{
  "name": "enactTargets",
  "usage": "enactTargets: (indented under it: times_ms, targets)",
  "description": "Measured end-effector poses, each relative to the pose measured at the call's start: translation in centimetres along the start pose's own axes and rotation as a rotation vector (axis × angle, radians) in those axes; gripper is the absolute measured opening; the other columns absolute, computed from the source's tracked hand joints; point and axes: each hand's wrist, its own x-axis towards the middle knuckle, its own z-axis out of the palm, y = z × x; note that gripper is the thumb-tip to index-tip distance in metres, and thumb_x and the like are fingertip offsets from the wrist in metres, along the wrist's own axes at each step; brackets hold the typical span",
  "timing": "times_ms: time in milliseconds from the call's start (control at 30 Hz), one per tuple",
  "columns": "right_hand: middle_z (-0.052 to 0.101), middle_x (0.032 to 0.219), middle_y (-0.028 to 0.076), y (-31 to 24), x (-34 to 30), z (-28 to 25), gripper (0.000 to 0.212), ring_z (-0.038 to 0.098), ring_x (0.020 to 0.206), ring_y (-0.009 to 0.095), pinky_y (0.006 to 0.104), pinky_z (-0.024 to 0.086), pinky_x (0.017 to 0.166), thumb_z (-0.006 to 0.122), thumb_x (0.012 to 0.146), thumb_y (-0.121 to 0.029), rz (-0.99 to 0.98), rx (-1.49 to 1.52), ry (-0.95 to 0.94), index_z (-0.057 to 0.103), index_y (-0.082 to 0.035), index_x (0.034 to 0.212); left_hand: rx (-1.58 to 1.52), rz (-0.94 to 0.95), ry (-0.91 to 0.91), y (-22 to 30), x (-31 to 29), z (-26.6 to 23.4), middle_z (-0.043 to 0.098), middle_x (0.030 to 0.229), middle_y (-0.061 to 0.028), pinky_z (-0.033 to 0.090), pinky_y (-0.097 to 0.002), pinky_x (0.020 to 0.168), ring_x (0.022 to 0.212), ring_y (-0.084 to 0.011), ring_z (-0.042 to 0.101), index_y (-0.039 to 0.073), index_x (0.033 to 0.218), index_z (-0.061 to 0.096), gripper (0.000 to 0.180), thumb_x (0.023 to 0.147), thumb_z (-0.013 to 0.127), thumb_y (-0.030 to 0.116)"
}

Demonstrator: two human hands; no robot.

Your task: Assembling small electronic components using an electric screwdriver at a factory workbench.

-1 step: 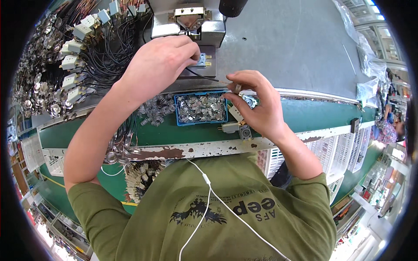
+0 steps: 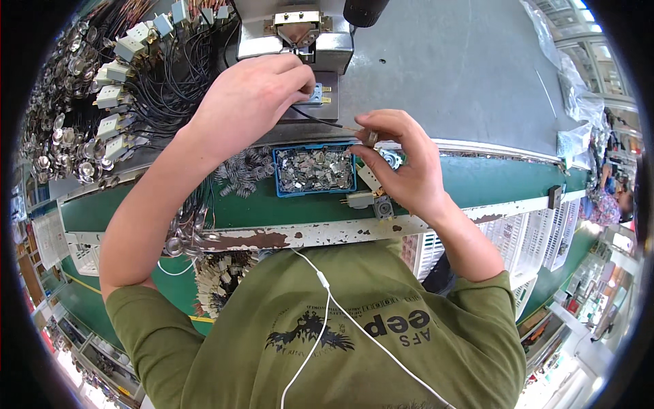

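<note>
My left hand reaches over a metal plate in front of a bench machine. Its fingertips are closed on a grey-blue block with brass blade terminals, which lies on that plate; the palm hides part of it. From beside those fingers a black wire runs to the right, its end bare and copper-coloured. My right hand pinches a small brownish metal piece at that end between thumb and forefinger. The piece is too small to name.
A blue tray of small metal clips sits below my hands, springs to its left. White-grey switch blocks lie near the bench edge. Wired blocks and shiny metal discs crowd the left. A dark cylinder hangs over the bench.
</note>
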Motion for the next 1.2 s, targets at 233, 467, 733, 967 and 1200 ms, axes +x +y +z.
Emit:
enactTargets:
  times_ms: [233,467,733,967,1200]
  targets:
    - [0.073,0.11,0.012,-1.3,1.9,-0.6,0.036,0.074,0.091,0.019,0.0307,0.06,0.084,0.079,0.084,0.005,-0.034,-0.108,0.003,0.067,-0.001,0.117,-0.128,0.032,0.049,1.7,-1.5,-1.8,0.064,0.093,-0.0065,0.053,-0.0405,0.079,0.093,-0.0282,0.065,0.008,0.105,0.067,0.02,0.09,0.074,0.019]
    - [0.073,0.116,0.012,-0.3,3.8,-1.1,0.027,0.071,0.106,0.017,0.0322,0.056,0.097,0.066,0.1,-0.005,0.342,0.182,-0.243,0.06,0.003,0.124,-0.237,0.086,-0.043,-0.3,-2.2,-2.6,0.058,0.082,-0.0101,0.049,-0.0403,0.073,0.081,-0.0292,0.059,0.005,0.104,0.071,0.017,0.087,0.073,0.007]
    - [0.061,0.139,0.023,0.4,4.6,0.0,0.046,0.061,0.13,0.031,0.0425,0.051,0.112,0.046,0.112,-0.021,0.538,0.843,-0.351,0.041,0.005,0.15,-0.243,0.045,-0.043,-0.5,-2.1,-4.8,0.057,0.085,-0.0121,0.048,-0.0383,0.071,0.08,-0.0288,0.06,0.001,0.108,0.067,0.013,0.096,0.063,0.006]
    - [0.055,0.146,0.026,0.3,4.8,0.5,0.048,0.058,0.134,0.034,0.0447,0.048,0.115,0.041,0.113,-0.024,0.588,0.938,-0.361,0.038,0.005,0.152,-0.252,-0.024,-0.094,-0.5,-2.3,-5.0,0.06,0.088,-0.013,0.049,-0.0397,0.075,0.084,-0.0311,0.061,0.001,0.108,0.066,0.014,0.097,0.063,0.009]
    - [0.056,0.146,0.025,0.4,4.8,0.7,0.048,0.059,0.133,0.033,0.0429,0.049,0.112,0.042,0.113,-0.024,0.589,0.908,-0.34,0.038,0.004,0.153,-0.213,-0.014,-0.088,-0.4,-2.3,-4.8,0.063,0.091,-0.014,0.049,-0.041,0.078,0.087,-0.0335,0.062,0.001,0.108,0.066,0.015,0.097,0.063,0.011]
